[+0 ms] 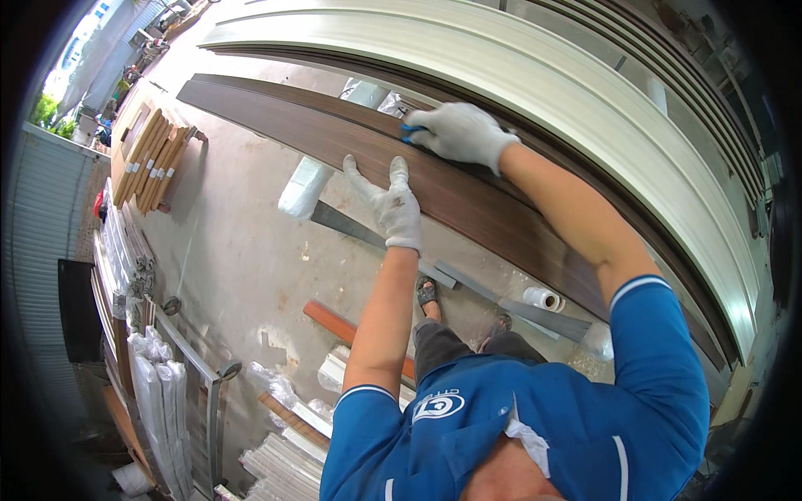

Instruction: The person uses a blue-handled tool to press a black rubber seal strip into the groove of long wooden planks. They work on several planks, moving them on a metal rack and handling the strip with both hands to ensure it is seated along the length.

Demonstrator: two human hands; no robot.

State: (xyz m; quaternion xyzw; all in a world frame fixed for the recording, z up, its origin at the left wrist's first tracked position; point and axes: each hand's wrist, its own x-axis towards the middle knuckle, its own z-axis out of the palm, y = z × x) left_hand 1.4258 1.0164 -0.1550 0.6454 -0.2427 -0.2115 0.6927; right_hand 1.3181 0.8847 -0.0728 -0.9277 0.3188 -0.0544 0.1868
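A long dark brown wood-grain panel (468, 200) runs from the upper left to the lower right in front of me. My left hand (391, 203), in a white glove, lies flat on its near edge with the fingers apart and holds nothing. My right hand (461, 130), also gloved, rests on the panel's far side, closed around a small blue tool (411, 130) whose tip touches the panel. I cannot tell what kind of tool it is.
Long white profiles (535, 75) lie beyond the panel. On the concrete floor below are grey metal strips (351, 225), a white tape roll (541, 297), a wrapped white bundle (304, 189), an orange-brown board (332, 321) and a bundle of wooden strips (152, 160). Wrapped white profiles (159, 392) stand at the lower left.
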